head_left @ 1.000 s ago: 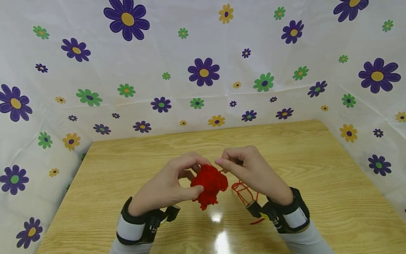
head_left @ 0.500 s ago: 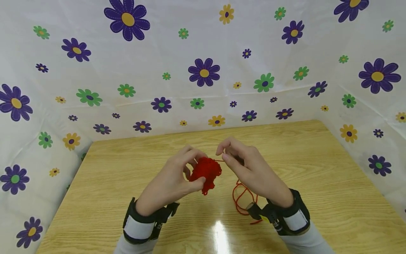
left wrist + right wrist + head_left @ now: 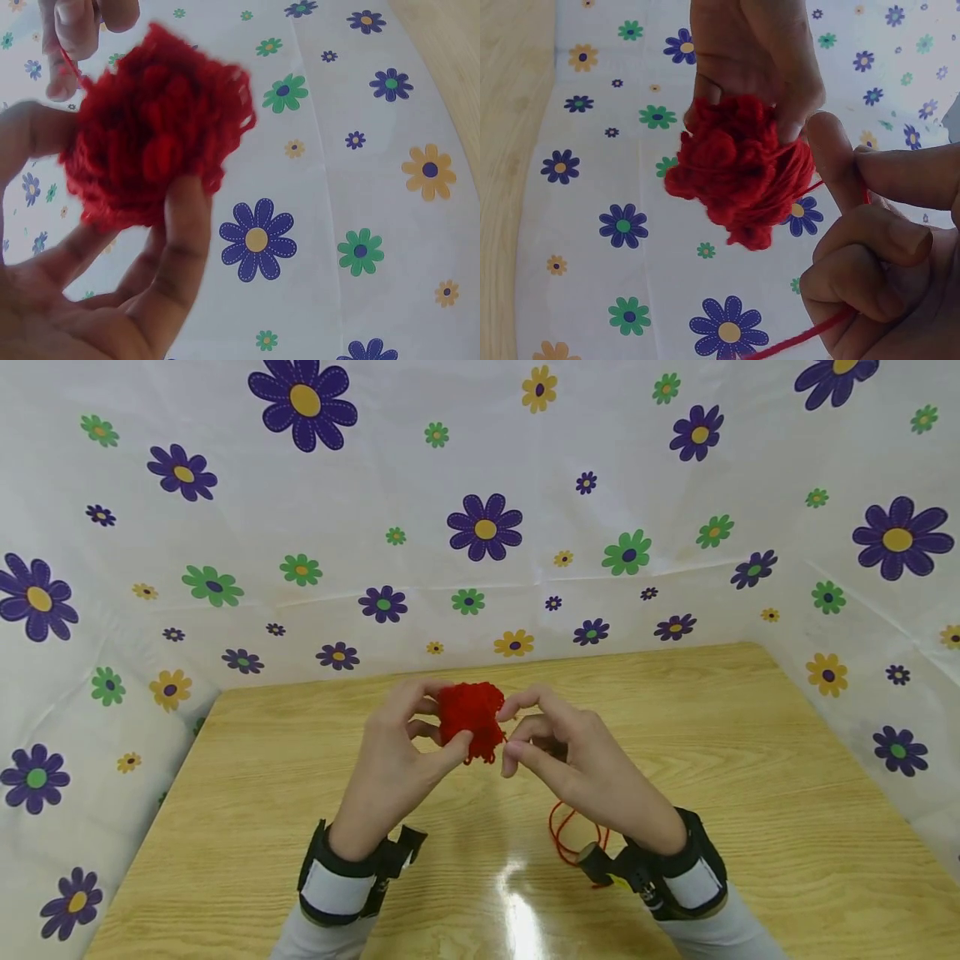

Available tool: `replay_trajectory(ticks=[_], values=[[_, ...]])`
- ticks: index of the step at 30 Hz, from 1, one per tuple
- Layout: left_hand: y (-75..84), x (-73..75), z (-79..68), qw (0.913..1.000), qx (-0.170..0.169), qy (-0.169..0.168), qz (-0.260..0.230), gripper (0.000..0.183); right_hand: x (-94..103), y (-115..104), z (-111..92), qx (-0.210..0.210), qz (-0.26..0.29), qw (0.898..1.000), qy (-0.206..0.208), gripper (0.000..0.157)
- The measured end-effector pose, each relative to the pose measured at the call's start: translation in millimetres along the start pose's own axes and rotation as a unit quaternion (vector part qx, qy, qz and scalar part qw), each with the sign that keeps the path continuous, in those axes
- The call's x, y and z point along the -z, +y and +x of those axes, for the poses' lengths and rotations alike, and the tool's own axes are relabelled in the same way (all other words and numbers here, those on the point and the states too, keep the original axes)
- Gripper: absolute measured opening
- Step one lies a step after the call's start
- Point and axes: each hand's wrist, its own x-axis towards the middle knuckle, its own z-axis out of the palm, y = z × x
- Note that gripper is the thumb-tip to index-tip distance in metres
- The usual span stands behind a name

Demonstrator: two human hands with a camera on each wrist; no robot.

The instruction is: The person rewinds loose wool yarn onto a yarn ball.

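Observation:
A ball of red yarn (image 3: 471,718) is gripped above the table by my left hand (image 3: 390,747), its thumb on the near side and fingers round the far side. Small loops stick out of the ball's edge. My right hand (image 3: 588,756) is close at the ball's right side, pinching the yarn strand (image 3: 802,339) between thumb and finger. In the right wrist view the strand runs from the ball through these fingers and out below the curled ones. The left wrist view shows the bunched loops of the ball from close by, slightly blurred.
Loose loops of the same yarn (image 3: 553,833) lie on the wooden table (image 3: 262,827) beneath my right wrist, partly hidden by it. A white cloth (image 3: 337,527) printed with flowers stands behind the table and along both sides. Each wrist wears a strapped camera.
My left hand has lifted the yarn ball away from me and slightly left, turning it. My right hand's fingers, drawn off with the strand half a second ago, are now close against the ball.

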Motion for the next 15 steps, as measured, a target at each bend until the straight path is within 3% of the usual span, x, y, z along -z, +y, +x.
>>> replay_trajectory(ticks=[7, 15], values=[[2.5, 0.4, 1.3, 0.9953, -0.033, 0.056, -0.071, 0.046, -2.5, -1.1, 0.5, -0.010, 0.021, 1.000, 0.014, 0.036], [4.5, 1.8, -0.1, 0.9857, -0.044, 0.086, -0.138, 0.048, -5.6, -1.7, -0.4, -0.041, 0.026, 0.997, 0.052, 0.029]])
